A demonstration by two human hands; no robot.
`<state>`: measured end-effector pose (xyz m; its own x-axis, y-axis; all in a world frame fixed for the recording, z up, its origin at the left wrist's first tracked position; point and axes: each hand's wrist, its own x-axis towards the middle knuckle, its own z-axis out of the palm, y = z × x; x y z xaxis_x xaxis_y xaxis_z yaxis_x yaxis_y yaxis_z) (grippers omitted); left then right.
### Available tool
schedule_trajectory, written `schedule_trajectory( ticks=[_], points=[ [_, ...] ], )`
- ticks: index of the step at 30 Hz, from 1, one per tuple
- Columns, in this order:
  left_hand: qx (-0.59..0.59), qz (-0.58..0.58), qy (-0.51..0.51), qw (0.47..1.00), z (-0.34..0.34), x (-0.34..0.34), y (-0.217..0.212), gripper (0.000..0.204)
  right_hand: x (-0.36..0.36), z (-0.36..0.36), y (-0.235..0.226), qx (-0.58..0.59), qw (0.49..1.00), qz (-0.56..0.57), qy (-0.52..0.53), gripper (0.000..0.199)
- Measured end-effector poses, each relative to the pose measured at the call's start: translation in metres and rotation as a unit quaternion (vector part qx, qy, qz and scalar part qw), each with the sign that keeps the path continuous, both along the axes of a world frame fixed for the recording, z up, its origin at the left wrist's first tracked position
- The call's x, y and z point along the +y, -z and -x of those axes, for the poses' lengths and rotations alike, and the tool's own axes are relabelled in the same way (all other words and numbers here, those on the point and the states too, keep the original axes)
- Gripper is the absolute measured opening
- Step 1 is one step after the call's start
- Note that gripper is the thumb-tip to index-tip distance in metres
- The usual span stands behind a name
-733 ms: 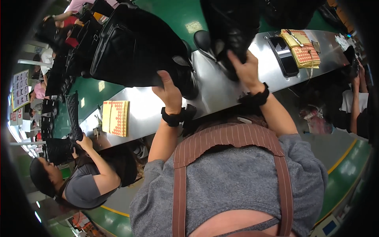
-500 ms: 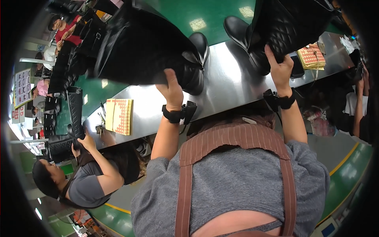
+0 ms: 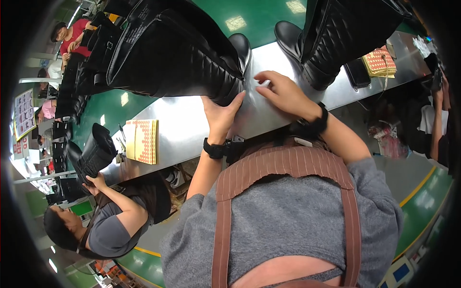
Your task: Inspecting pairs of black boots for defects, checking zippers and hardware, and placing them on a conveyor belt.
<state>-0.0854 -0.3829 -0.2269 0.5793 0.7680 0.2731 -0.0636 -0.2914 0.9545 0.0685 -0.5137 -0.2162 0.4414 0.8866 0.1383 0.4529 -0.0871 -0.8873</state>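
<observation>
Two tall black boots with quilted shafts stand on the metal bench in front of me. The left boot (image 3: 194, 69) leans toward the left, its top opening and inner lining facing me. My left hand (image 3: 222, 115) grips that boot low at the heel, thumb on the near side; the other fingers are partly hidden beneath it. Between the two boots, my right hand (image 3: 285, 94) hovers over the bench with fingers apart and slightly bent, holding nothing. Its fingertips point at the left boot's heel. Untouched, the right boot (image 3: 331, 45) tilts to the right.
A yellow sticker pad (image 3: 142, 141) lies on the bench (image 3: 180, 120) at left. Another sticker stack (image 3: 380, 62) and a black phone-like object (image 3: 357, 73) lie at right. A co-worker (image 3: 115, 211) at left handles a black boot (image 3: 96, 151). Another person's arm (image 3: 438, 120) shows at far right.
My right hand has let go of the right boot and moved left. My left hand has shifted onto the left boot's heel, and that boot has turned. The co-worker's boot has also turned.
</observation>
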Motion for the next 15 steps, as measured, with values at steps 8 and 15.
schedule_trajectory(
  ticks=[8, 15],
  points=[
    [0.008, 0.049, 0.001, 0.999, -0.004, -0.003, -0.002, 0.041, 0.05, -0.025, 0.001, 0.002, 0.973, 0.179, -0.147, 0.033],
    [0.047, 0.036, 0.004, 0.998, -0.002, -0.001, 0.001, 0.03, 0.054, -0.029, 0.008, 0.252, 0.934, 0.188, -0.172, 0.03]
  ],
)
